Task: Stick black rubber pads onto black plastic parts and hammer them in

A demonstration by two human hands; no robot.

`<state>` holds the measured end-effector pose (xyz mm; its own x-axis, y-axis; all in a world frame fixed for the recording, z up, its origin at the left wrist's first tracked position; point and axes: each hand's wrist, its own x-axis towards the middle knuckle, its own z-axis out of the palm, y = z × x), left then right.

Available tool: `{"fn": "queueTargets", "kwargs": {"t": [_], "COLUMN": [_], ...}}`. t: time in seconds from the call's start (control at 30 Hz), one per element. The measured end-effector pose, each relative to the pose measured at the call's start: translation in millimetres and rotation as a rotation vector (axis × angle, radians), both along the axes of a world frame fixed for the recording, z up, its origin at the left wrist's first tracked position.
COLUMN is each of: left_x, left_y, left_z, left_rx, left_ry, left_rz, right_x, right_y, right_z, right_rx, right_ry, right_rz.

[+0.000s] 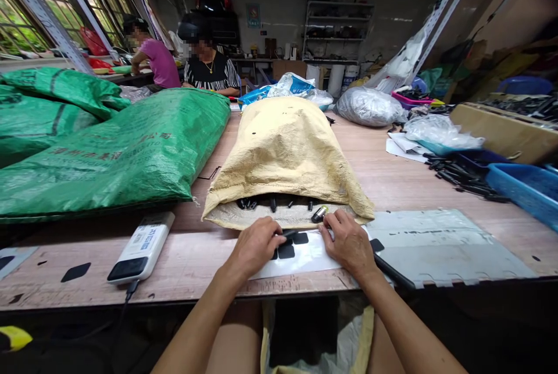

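Note:
A yellow woven sack (288,141) lies on the table, its open mouth towards me. Several small black parts (273,203) show inside it. My left hand (260,241) is closed just in front of the mouth, with a short black rod-like piece (288,234) at its thumb and fingertips. At the right side of the mouth, my right hand (347,240) has curled fingers; what they grip is hidden. Touching its fingertips is a small black part with a shiny end (319,214). Between the hands, black rounded squares (286,252) lie on a white sheet (311,260).
Green sacks (131,147) fill the left, near a white power bank (142,249) with a cable. A black tube (394,272) lies by my right wrist on a grey sheet (449,246). At right stand a blue tray (523,188) and black parts (464,179). Two people sit beyond.

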<state>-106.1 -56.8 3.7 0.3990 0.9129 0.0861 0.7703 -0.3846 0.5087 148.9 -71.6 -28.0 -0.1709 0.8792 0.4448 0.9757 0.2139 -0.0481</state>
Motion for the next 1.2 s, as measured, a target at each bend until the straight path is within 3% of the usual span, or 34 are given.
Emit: {"fn": "queueTargets", "kwargs": {"t": [0.07,0.17,0.37,0.5,0.6,0.7,0.8,0.9,1.1,1.2], "left_x": [6,14,16,14,13,14,14,14,14,14], "left_y": [-11,-19,-17,-15,-14,-13,-13,-13,-13,-13], "left_z": [-6.5,-18.2,-31.7,-32.5,-31.9,-31.9,-32.3,-32.7,-33.7,-33.4], "left_rx": [0.006,0.075,0.125,0.103,0.074,0.053,0.035,0.029,0.047,0.042], "left_ry": [-0.052,-0.122,-0.157,-0.209,-0.237,-0.257,-0.271,-0.274,-0.265,-0.268], "left_rz": [-0.063,-0.031,-0.024,-0.013,-0.005,0.001,0.013,0.015,0.020,0.018], "right_x": [0,0,7,17,16,4,-13,-27,-36,-41], "right_y": [0,-2,4,9,0,-19,-36,-48,-53,-53], "right_z": [0.3,0.9,-3.5,-1.1,9.8,24.5,33.6,30.8,17.6,19.3], "right_rx": [0.008,0.008,-0.023,-0.114,-0.043,0.034,-0.006,0.005,-0.047,-0.020], "right_ry": [0.003,0.015,0.132,0.285,0.371,0.470,0.499,0.504,0.390,0.414], "right_rz": [0.001,0.016,0.044,0.048,0.055,0.139,0.275,0.331,0.244,0.279]}}
